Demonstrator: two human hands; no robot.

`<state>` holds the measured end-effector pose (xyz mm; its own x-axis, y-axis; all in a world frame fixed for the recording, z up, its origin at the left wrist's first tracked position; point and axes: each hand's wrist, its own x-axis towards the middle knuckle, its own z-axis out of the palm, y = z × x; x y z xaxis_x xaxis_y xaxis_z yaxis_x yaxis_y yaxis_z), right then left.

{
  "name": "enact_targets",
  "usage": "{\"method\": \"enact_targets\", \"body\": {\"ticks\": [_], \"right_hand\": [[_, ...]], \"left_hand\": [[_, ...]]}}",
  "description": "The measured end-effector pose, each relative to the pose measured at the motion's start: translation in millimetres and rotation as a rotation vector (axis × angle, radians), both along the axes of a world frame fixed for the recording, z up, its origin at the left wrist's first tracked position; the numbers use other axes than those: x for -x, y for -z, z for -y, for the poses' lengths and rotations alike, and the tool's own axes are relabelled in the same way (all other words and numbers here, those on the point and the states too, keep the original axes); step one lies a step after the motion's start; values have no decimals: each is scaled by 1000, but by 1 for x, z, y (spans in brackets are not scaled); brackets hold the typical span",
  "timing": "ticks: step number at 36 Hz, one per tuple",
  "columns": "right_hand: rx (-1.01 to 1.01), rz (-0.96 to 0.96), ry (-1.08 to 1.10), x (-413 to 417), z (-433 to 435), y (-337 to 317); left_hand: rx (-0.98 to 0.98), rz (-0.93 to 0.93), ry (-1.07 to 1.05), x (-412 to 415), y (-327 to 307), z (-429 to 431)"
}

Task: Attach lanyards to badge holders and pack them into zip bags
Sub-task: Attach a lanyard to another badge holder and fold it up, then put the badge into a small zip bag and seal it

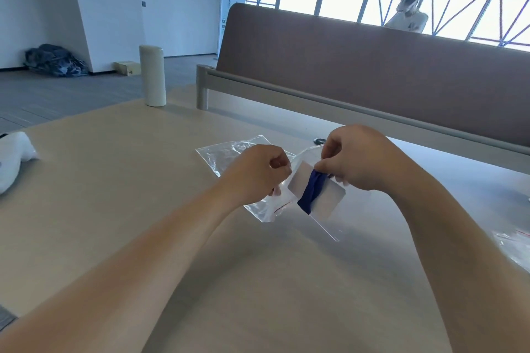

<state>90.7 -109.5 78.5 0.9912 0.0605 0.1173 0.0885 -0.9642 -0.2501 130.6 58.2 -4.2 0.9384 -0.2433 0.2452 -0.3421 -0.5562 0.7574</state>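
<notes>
A clear zip bag [325,219] hangs above the table between my hands. Inside it sit a white badge holder [329,200] and a bunched dark blue lanyard [311,190]. My left hand [258,170] pinches the bag's top edge on the left. My right hand [355,156] pinches the same top edge on the right, right above the lanyard. A second clear zip bag [226,153] lies flat on the table behind my left hand.
A tall cream cylinder [152,75] stands at the table's far left. A white bundle [13,157] lies at the left edge. More clear bags [516,246] lie at the right edge. A brown partition [358,63] borders the table [114,180] at the back.
</notes>
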Motion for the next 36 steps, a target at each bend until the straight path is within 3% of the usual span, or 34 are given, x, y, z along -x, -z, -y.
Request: {"method": "enact_targets", "body": {"ticks": [4,12,20,26,31,36], "right_hand": [[-35,-40,6,2,-1,1],[-128,73,107,-1,2,0],[-6,67,49,-5,-12,16],[97,203,66,-8,-14,23],[28,251,83,-7,-16,24],[-136,151,36,-9,-20,27]], "left_hand": [[20,-42,-12,1,-1,-1],[7,-50,-24,1,-4,-1],[50,-3,-21,-1,-4,0],[217,-89,-27,3,-10,-4],[170,-116,-14,5,-10,-1],[163,-122,-17,5,-8,1]]}}
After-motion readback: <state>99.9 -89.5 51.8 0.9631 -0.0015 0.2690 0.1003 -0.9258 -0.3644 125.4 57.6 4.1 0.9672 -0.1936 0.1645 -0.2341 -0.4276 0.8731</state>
